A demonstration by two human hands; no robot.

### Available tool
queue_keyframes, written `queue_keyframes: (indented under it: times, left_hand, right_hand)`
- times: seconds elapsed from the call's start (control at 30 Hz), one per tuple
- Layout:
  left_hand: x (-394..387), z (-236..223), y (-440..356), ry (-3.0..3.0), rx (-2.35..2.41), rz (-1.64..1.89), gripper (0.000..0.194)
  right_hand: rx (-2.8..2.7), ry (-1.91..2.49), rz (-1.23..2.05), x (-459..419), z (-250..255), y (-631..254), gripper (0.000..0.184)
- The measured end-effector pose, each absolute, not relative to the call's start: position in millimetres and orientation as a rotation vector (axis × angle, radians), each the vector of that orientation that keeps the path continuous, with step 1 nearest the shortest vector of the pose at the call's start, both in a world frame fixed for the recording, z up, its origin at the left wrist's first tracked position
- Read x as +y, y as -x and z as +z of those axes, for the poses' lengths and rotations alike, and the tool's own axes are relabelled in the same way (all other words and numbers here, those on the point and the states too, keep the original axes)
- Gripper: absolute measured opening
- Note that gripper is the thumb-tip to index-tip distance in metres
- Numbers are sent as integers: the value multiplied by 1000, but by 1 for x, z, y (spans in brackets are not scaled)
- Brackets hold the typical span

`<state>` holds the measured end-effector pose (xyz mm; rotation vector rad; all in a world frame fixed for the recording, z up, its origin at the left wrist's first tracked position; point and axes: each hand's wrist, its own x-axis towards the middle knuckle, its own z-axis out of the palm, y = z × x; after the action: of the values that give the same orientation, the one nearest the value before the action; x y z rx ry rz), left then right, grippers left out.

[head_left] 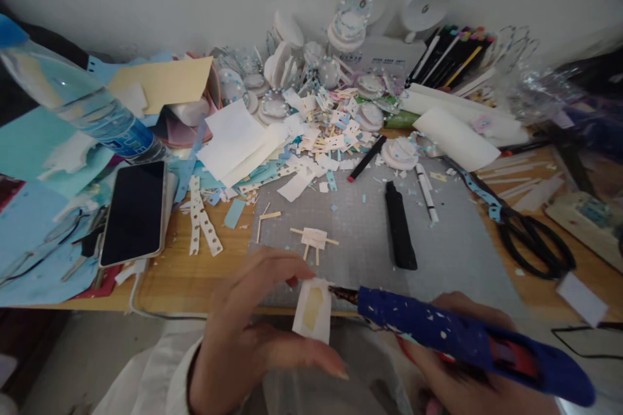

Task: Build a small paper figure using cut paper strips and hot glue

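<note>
My right hand (467, 350) grips a blue hot glue gun (428, 331), its nozzle pointing left. The nozzle tip is at the upper right edge of a small white paper piece (300, 319) with a yellowish patch on it; whether they touch I cannot tell. My left hand (257, 331) holds this piece between curled fingers and thumb, above the table's front edge. Just beyond, on the grey cutting mat (350, 207), lies a small paper figure (314, 238) with thin strip limbs. Left of that are a few thin paper strips (265, 217).
A black marker (400, 227) and a white pen (427, 193) lie on the mat. Paper scraps (335, 123) pile up behind. Black-handled scissors (535, 243) rest at right. A phone (135, 213) and a water bottle (92, 104) are at left.
</note>
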<state>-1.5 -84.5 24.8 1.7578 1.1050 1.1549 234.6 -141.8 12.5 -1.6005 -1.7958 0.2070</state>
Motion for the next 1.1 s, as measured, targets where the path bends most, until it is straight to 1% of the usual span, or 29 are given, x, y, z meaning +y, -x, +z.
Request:
queue_keyframes:
  times: [0.37, 0.57, 0.7, 0.77, 0.93, 1.1]
  left_hand:
    - [-83, 24, -1, -1834, 1090, 1157, 58]
    - [-84, 23, -1, -1854, 1090, 1152, 57]
    - [-85, 24, 1, -1887, 1100, 1134, 57]
    - [-85, 24, 1, -1885, 1091, 1131, 57]
    - [-85, 22, 1, -1820, 1069, 1156, 57]
    - [-85, 20, 1, -1773, 1066, 1188, 58]
  right_hand:
    - [-1844, 1601, 162, -143, 10, -236, 16]
    - [-1810, 1636, 227, -142, 9, -237, 15]
    - [-1853, 1624, 203, -143, 10, -240, 17]
    - [-1837, 1616, 198, -143, 11, -241, 15]
    - [-1713, 1661, 375, -147, 12, -242, 12]
    - [-1686, 1671, 403, -147, 12, -243, 11]
